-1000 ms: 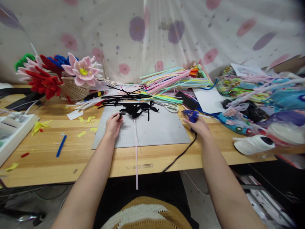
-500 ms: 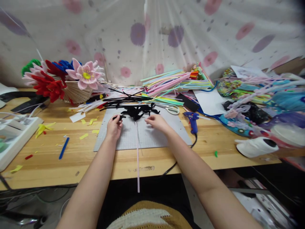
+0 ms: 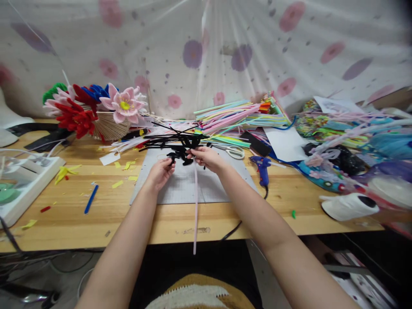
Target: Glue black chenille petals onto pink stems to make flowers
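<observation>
My left hand (image 3: pixel 162 172) pinches a small black fuzzy piece at the left side of a black pipe-cleaner flower (image 3: pixel 184 157). Closed at the top of a long pale pink stem (image 3: pixel 195 210), just under the black petals, is my right hand (image 3: pixel 206 157). The stem hangs down past the front table edge. A thin strand trails beside it. Both hands are above a grey cutting mat (image 3: pixel 180 196), and my right fingers partly cover the flower.
White-handled scissors (image 3: pixel 235 152) and a blue glue gun (image 3: pixel 262 169) lie to the right. Behind the mat are black pipe cleaners (image 3: pixel 157 140) and coloured bundles (image 3: pixel 225 116). Fuzzy flowers (image 3: pixel 124 104) stand at left; a white thread cone (image 3: pixel 349 207) lies far right.
My right hand has moved left and closed at the stem top under the black petals. My left hand has come nearer the flower with its black piece. The view shifted slightly.
</observation>
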Demonstrator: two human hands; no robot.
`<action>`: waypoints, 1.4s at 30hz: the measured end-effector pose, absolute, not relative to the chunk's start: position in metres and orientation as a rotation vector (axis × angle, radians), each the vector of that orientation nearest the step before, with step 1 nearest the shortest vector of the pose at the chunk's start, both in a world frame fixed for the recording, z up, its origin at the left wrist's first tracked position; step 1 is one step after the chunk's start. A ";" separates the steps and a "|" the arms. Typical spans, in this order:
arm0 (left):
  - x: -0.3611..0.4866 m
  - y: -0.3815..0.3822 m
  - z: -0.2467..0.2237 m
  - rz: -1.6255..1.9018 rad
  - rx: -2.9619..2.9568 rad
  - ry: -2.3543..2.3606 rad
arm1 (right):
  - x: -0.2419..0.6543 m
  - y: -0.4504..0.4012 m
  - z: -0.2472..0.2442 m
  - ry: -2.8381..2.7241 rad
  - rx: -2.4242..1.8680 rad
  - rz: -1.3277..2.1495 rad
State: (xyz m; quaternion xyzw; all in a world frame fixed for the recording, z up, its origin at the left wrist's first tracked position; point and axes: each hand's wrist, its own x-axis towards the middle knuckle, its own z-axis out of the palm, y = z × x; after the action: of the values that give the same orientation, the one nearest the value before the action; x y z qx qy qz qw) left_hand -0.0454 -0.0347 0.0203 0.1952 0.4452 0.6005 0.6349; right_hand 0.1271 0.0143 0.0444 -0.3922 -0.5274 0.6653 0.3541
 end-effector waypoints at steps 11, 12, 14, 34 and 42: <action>-0.027 -0.063 0.046 1.305 0.468 0.960 | 0.152 0.012 0.090 -1.547 -1.007 1.404; -0.027 -0.064 0.047 1.297 0.448 0.954 | 0.149 0.012 0.088 -1.538 -1.001 1.443; -0.027 -0.064 0.050 1.276 0.392 0.944 | 0.144 0.012 0.083 -1.512 -0.983 1.509; -0.011 -0.053 0.047 1.205 0.004 0.807 | 0.124 0.017 0.048 -1.176 -1.084 1.911; -0.007 -0.049 0.051 1.235 -0.047 0.826 | 0.125 0.012 0.046 -1.236 -1.027 1.876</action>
State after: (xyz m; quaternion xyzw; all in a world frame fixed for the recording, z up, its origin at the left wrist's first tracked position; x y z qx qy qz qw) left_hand -0.0068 -0.0487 0.0510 -0.0214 0.3759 0.5623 0.7363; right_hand 0.1248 0.0118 0.0464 -0.3925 -0.4722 0.7172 0.3294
